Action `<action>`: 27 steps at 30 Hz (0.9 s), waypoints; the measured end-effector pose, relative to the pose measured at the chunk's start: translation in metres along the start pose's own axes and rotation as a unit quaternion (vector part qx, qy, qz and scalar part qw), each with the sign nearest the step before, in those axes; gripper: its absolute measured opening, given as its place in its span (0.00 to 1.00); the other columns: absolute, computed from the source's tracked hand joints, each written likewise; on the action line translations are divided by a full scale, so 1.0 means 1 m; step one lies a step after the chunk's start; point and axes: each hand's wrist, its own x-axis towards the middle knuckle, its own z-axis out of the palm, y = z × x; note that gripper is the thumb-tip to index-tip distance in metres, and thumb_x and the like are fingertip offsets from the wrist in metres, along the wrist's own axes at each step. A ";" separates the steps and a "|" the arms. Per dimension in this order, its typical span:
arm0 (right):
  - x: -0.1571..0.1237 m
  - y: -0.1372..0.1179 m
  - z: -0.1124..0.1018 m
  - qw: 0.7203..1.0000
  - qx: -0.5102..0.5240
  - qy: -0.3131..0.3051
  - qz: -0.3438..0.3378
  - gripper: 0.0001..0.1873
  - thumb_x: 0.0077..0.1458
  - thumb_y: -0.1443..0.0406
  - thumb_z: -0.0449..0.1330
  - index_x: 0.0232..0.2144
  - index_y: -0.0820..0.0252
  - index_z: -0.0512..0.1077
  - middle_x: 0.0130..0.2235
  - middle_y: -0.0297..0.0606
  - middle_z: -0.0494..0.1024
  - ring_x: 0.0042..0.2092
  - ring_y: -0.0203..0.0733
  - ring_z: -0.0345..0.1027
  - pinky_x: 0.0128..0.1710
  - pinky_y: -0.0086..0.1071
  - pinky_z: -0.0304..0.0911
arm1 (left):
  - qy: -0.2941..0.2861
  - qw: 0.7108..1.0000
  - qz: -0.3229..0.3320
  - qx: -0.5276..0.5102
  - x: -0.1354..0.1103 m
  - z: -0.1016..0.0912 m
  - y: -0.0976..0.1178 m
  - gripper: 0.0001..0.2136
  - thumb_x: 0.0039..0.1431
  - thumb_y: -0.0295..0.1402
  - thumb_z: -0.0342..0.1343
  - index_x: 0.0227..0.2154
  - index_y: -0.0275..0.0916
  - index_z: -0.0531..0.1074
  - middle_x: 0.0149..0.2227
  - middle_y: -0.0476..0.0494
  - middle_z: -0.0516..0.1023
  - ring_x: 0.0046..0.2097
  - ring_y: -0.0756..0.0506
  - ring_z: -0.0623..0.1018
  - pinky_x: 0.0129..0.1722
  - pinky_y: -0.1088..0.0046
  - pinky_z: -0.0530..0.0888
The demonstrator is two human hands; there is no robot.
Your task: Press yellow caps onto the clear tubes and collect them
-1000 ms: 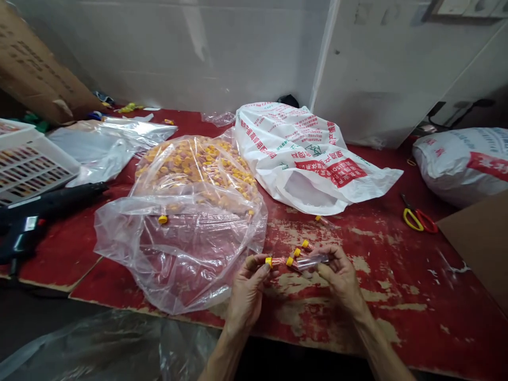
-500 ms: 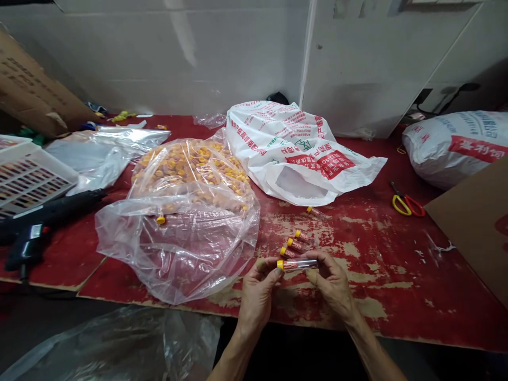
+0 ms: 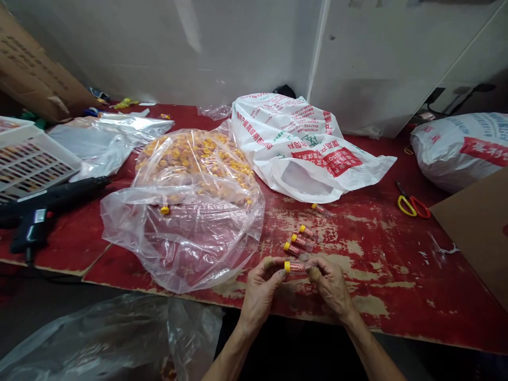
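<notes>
Both hands pinch one small clear tube with a yellow cap point(image 3: 294, 266) just above the near edge of the worn red table point(image 3: 381, 264). My left hand point(image 3: 261, 288) holds the capped end and my right hand point(image 3: 330, 283) holds the other end. Three more yellow-capped tubes point(image 3: 299, 239) lie on the table just beyond my fingers, and another one point(image 3: 320, 208) lies by the white bag. A large clear plastic bag point(image 3: 186, 211) full of several such tubes spreads out to the left.
A white printed plastic bag point(image 3: 305, 148) lies open behind the tubes. Yellow and red scissors point(image 3: 413, 203) and a white sack point(image 3: 464, 148) are at the right, beside cardboard point(image 3: 480, 227). A black glue gun point(image 3: 43, 206) and a white basket point(image 3: 27, 164) sit at the left.
My left hand brought a capped piece to the clear tube in my right hand. The two are now joined, and both hands have closed in around the tube.
</notes>
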 end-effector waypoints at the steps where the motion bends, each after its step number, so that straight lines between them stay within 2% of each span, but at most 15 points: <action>1: 0.000 -0.002 0.000 1.000 -0.012 -0.005 -0.003 0.17 0.55 0.52 0.55 0.32 0.60 0.71 0.23 0.31 0.67 0.24 0.35 0.58 0.22 0.26 0.53 | 0.003 1.000 -0.002 -0.006 0.000 -0.001 0.000 0.10 0.45 0.32 0.66 0.32 0.39 0.77 0.33 0.47 0.78 0.34 0.49 0.75 0.35 0.77 0.71; 3: -0.002 -0.006 -0.001 1.000 -0.008 -0.022 -0.006 0.18 0.54 0.54 0.55 0.42 0.59 0.69 0.31 0.34 0.72 0.27 0.36 0.61 0.23 0.26 0.56 | 0.013 1.000 -0.009 -0.015 0.001 -0.003 -0.001 0.10 0.45 0.32 0.66 0.32 0.39 0.77 0.32 0.48 0.78 0.33 0.50 0.75 0.34 0.77 0.70; 5: -0.002 -0.010 -0.001 0.999 0.002 -0.041 -0.005 0.20 0.54 0.56 0.56 0.47 0.58 0.66 0.36 0.36 0.73 0.29 0.36 0.63 0.24 0.26 0.58 | 0.020 1.000 -0.013 -0.014 0.002 -0.006 -0.003 0.10 0.45 0.32 0.66 0.32 0.39 0.77 0.32 0.49 0.77 0.33 0.51 0.74 0.34 0.78 0.70; 8: -0.002 -0.010 -0.002 0.998 -0.040 -0.041 -0.019 0.13 0.56 0.56 0.55 0.36 0.59 0.70 0.29 0.33 0.71 0.27 0.36 0.61 0.24 0.26 0.56 | 0.019 1.000 -0.011 -0.004 0.002 -0.008 -0.004 0.10 0.45 0.33 0.65 0.33 0.38 0.77 0.33 0.48 0.77 0.34 0.51 0.74 0.35 0.78 0.70; 10: -0.001 -0.008 -0.002 0.996 -0.082 -0.030 -0.029 0.16 0.57 0.54 0.53 0.29 0.59 0.71 0.23 0.31 0.67 0.25 0.35 0.58 0.24 0.26 0.53 | 0.015 1.000 -0.010 0.005 0.002 -0.010 -0.004 0.10 0.46 0.34 0.65 0.33 0.38 0.77 0.33 0.48 0.76 0.34 0.50 0.74 0.35 0.78 0.70; 11: 0.000 -0.007 -0.001 0.995 -0.092 -0.026 -0.030 0.17 0.57 0.53 0.52 0.28 0.59 0.71 0.22 0.31 0.65 0.25 0.35 0.57 0.24 0.27 0.53 | 0.014 1.000 -0.009 0.006 0.002 -0.011 -0.004 0.10 0.45 0.34 0.65 0.33 0.38 0.77 0.33 0.48 0.76 0.34 0.50 0.74 0.35 0.78 0.70; 15: -0.001 -0.006 0.000 0.998 -0.044 -0.044 -0.012 0.17 0.56 0.54 0.54 0.43 0.57 0.68 0.31 0.33 0.72 0.28 0.36 0.60 0.25 0.26 0.55 | 0.020 1.000 0.003 -0.001 0.003 -0.013 -0.003 0.10 0.45 0.33 0.66 0.32 0.39 0.76 0.32 0.49 0.76 0.34 0.50 0.74 0.36 0.78 0.70; 16: -0.001 -0.006 0.000 0.998 -0.038 -0.051 -0.010 0.17 0.55 0.55 0.55 0.44 0.57 0.68 0.33 0.34 0.72 0.28 0.36 0.61 0.25 0.26 0.55 | 0.019 1.000 0.005 0.000 0.003 -0.013 -0.003 0.09 0.45 0.33 0.65 0.32 0.39 0.76 0.32 0.49 0.76 0.35 0.50 0.74 0.36 0.78 0.70; 18: -0.001 -0.005 -0.001 0.997 -0.055 -0.054 -0.015 0.14 0.57 0.55 0.54 0.36 0.58 0.70 0.29 0.32 0.70 0.27 0.36 0.60 0.25 0.26 0.53 | 0.014 1.000 0.000 0.002 0.003 -0.013 -0.003 0.09 0.45 0.33 0.65 0.32 0.39 0.76 0.32 0.49 0.76 0.35 0.50 0.74 0.36 0.77 0.70; 21: -0.001 -0.004 -0.002 0.994 -0.094 -0.040 -0.030 0.18 0.59 0.53 0.51 0.26 0.59 0.68 0.21 0.30 0.63 0.24 0.35 0.56 0.23 0.27 0.50 | 0.008 1.000 -0.010 0.000 0.003 -0.013 -0.003 0.10 0.45 0.33 0.65 0.32 0.38 0.76 0.32 0.48 0.76 0.34 0.50 0.74 0.35 0.77 0.71; 22: -0.001 -0.005 -0.002 0.994 -0.094 -0.035 -0.033 0.18 0.59 0.53 0.50 0.27 0.59 0.68 0.21 0.30 0.63 0.24 0.35 0.56 0.24 0.27 0.51 | 0.009 1.000 -0.008 0.000 0.003 -0.012 -0.003 0.10 0.45 0.33 0.65 0.32 0.38 0.76 0.32 0.48 0.76 0.34 0.50 0.74 0.35 0.77 0.71; 25: -0.002 -0.007 -0.001 0.997 -0.064 -0.040 -0.028 0.15 0.58 0.55 0.52 0.40 0.58 0.68 0.28 0.32 0.69 0.27 0.36 0.60 0.25 0.26 0.54 | 0.014 1.000 0.005 0.006 0.003 -0.014 -0.004 0.10 0.45 0.33 0.65 0.32 0.38 0.76 0.32 0.48 0.75 0.34 0.50 0.73 0.34 0.77 0.71; 27: -0.003 -0.008 -0.001 0.996 -0.061 -0.052 -0.023 0.15 0.57 0.55 0.53 0.41 0.58 0.68 0.30 0.32 0.70 0.27 0.36 0.61 0.24 0.26 0.54 | 0.008 1.000 0.005 0.006 0.003 -0.015 -0.005 0.09 0.46 0.33 0.65 0.32 0.38 0.76 0.32 0.48 0.75 0.34 0.50 0.73 0.35 0.77 0.71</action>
